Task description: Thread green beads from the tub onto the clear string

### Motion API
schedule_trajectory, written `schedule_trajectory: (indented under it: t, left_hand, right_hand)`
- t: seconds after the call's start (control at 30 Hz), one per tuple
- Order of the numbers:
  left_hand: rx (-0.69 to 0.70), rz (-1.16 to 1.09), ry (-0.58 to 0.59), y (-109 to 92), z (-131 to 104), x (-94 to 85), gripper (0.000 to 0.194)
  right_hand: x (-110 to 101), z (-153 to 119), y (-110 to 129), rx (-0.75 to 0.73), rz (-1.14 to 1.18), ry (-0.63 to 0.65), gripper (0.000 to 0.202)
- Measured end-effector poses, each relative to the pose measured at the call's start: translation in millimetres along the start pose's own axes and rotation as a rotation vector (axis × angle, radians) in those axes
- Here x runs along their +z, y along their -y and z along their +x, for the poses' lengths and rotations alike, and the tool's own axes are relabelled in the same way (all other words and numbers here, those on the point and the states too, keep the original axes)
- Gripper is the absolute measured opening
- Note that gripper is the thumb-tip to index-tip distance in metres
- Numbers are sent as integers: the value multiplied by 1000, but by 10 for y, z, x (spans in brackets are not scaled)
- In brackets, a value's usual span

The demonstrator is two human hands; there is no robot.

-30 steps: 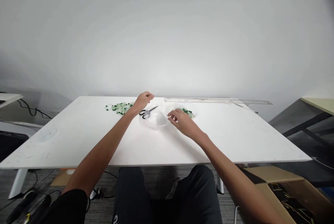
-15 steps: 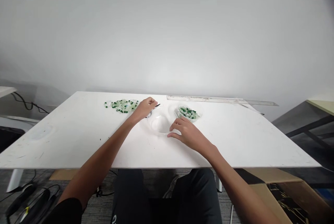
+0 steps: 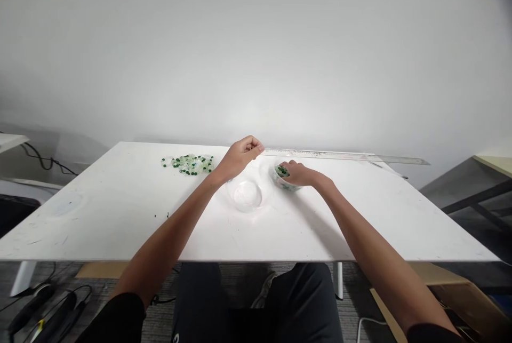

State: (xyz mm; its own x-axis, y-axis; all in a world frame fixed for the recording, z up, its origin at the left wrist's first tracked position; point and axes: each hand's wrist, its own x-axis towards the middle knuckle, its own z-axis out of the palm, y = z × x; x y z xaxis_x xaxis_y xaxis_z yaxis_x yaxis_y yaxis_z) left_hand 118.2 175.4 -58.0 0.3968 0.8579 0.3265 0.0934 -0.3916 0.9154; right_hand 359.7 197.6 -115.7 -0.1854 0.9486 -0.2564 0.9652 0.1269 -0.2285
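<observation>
My left hand (image 3: 245, 152) is closed above the back middle of the white table, near the ruler's left end; what its fingers hold is too small to make out. My right hand (image 3: 296, 173) reaches over a clear bowl (image 3: 285, 185) of green and pale beads, its fingertips down among them and partly hidden. Between and in front of my hands stands a clear, shallow round dish (image 3: 247, 197) with no beads in it. To the left lies a loose pile of green and whitish beads (image 3: 188, 164), with my left forearm just right of it.
A long transparent ruler (image 3: 340, 156) lies along the table's back edge, by the wall. A thin dark-tipped tool (image 3: 394, 172) rests at the back right. Below the table's right side is an open cardboard box (image 3: 464, 295).
My left hand has moved right and up, away from the beads; the dark-tipped item at its fingers no longer shows. My right hand has gone from the clear dish to the bowl of beads.
</observation>
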Motion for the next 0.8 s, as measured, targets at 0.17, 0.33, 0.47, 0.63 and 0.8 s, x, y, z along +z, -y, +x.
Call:
schedule_trajectory:
  t: [0.17, 0.33, 0.47, 0.63, 0.8]
  left_hand:
    - [-25, -78, -19, 78, -51, -28, 20]
    - [-88, -109, -32, 129, -61, -75, 21]
    - [-118, -106, -28, 200, -46, -88, 21]
    - [-107, -99, -45, 258, -32, -104, 22]
    - [-120, -77, -63, 278, -32, -103, 23]
  right_hand:
    - [74, 135, -30, 20, -42, 24, 40]
    - [87, 182, -32, 38, -40, 59, 33]
    - [65, 178, 5, 41, -35, 42, 29]
    - [14, 127, 37, 27, -14, -14, 19]
    - [-83, 58, 18, 5, 33, -63, 27]
